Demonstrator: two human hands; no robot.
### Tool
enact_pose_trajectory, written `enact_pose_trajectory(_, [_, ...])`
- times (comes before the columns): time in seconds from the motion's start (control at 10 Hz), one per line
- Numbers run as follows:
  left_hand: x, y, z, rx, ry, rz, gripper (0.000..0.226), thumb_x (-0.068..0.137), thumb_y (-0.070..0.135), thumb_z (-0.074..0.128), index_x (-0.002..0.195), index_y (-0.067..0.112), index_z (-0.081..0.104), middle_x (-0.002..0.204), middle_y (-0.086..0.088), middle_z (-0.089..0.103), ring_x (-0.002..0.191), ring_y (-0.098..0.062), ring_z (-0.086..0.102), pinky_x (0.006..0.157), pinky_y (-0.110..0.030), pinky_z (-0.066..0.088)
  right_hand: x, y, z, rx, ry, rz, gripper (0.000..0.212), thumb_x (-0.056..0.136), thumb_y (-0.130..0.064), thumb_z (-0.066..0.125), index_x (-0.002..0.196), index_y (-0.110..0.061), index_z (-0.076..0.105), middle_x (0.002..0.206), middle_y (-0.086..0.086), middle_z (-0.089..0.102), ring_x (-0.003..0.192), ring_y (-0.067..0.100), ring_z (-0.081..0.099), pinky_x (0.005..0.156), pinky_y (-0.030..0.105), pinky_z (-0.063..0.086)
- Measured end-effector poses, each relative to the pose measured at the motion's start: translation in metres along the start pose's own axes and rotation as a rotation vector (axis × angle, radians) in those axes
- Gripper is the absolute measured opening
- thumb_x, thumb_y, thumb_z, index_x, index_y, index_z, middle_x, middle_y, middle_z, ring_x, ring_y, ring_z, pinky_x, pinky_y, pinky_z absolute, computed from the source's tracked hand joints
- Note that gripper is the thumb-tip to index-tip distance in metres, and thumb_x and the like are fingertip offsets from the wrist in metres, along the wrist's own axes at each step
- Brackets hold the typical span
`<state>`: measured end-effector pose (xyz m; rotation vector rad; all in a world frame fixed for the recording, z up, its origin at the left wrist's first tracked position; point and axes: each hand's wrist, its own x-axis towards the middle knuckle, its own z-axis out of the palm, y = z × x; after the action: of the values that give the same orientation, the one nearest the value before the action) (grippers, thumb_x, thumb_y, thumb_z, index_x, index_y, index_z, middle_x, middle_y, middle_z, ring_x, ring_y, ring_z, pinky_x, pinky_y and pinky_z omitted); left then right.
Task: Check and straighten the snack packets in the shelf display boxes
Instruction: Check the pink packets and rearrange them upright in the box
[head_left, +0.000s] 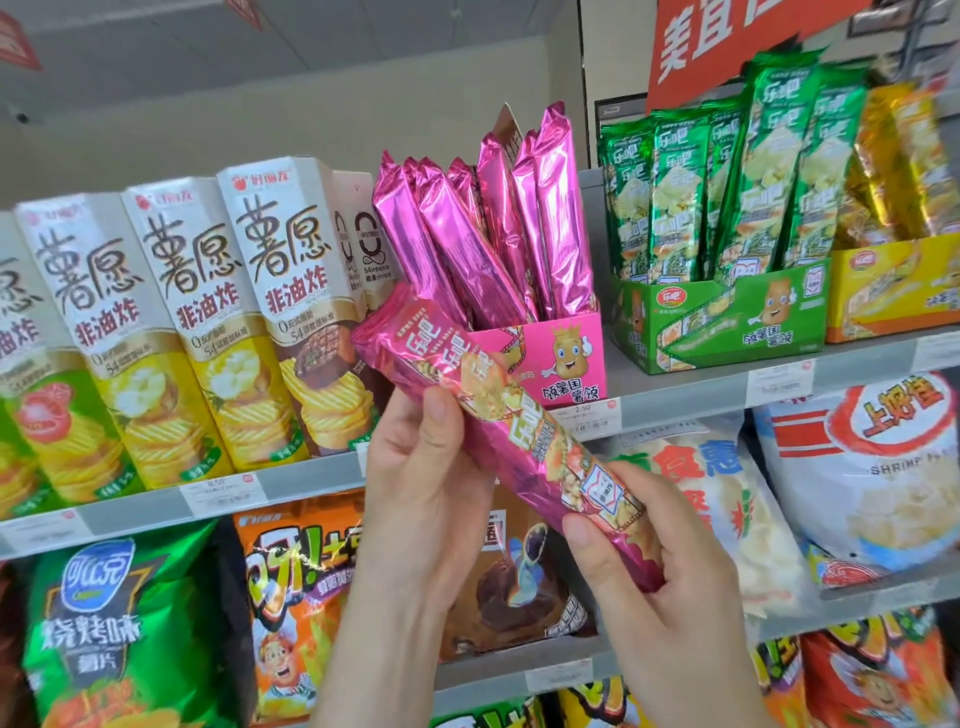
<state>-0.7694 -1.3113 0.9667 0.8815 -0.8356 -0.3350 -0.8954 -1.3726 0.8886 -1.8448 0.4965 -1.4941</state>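
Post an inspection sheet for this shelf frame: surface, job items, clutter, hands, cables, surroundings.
Surface: grey shelf, price tags on its front edge.
Job's things: pink packet held tilted in front of the pink display box; remaining packets lean unevenly in it; green display box stands to its right.
Clutter: nothing seen.
Grippers: left hand grips the packet's upper part; right hand pinches its lower end.
Cables: nothing seen.
Surroundings: crisp cartons at left, snack bags on lower shelves, red sign above.
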Motion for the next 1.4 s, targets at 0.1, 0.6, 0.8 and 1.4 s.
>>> enact_pose_trajectory(0.1, [-0.001, 0.0, 0.002, -0.163, -0.113, 0.098, 0.059, 0.062, 0.048, 0.085, 0.105, 0.013, 0.064, 0.097, -0.003, 0.071, 0.092, -0.02, 0.066, 0.083, -0.037, 0.055, 0.0, 0.002, 0.003, -0.032, -0.081, -0.021, 0.039, 0.089, -0.063, 0.042, 0.118, -0.04, 0.053, 0.11, -0.018, 0.056, 0.104, 0.0, 0.057, 0.078, 0.007, 0.042])
enact_pose_trajectory(0.6, [0.037, 0.058, 0.01, 0.555, -0.426, 0.363, 0.038, 0.087, 0.035, 0.068, 0.122, 0.042, 0.056, 0.096, 0.005, 0.07, 0.089, -0.012, 0.068, 0.08, -0.032, 0.055, 0.1, -0.053, 0.001, -0.039, -0.428, -0.26, 0.048, 0.084, -0.058, 0.051, 0.129, -0.041, 0.048, 0.11, -0.02, 0.062, 0.103, 0.002, 0.06, 0.085, 0.033, 0.051])
enact_pose_trajectory(0.8, [0.093, 0.11, 0.016, 1.115, -0.187, 0.769, 0.039, 0.086, 0.021, 0.05, 0.121, 0.029, 0.065, 0.117, 0.017, 0.065, 0.11, -0.005, 0.06, 0.095, -0.024, 0.046, 0.157, -0.081, -0.02, 0.263, -0.451, -0.313, 0.076, 0.082, -0.043, 0.065, 0.138, -0.067, 0.018, 0.112, -0.02, 0.067, 0.098, 0.005, 0.066, 0.089, 0.028, 0.055])
enact_pose_trajectory(1.4, [0.185, 0.146, 0.054, 1.749, -0.719, 0.285, 0.019, 0.096, 0.016, 0.052, 0.107, 0.016, 0.068, 0.103, -0.001, 0.071, 0.094, -0.011, 0.066, 0.083, -0.025, 0.052, 0.238, -0.129, -0.001, 0.25, -0.392, -0.564, 0.068, 0.084, -0.011, 0.065, 0.124, -0.054, 0.031, 0.1, 0.012, 0.062, 0.072, 0.034, 0.069, 0.067, 0.052, 0.06])
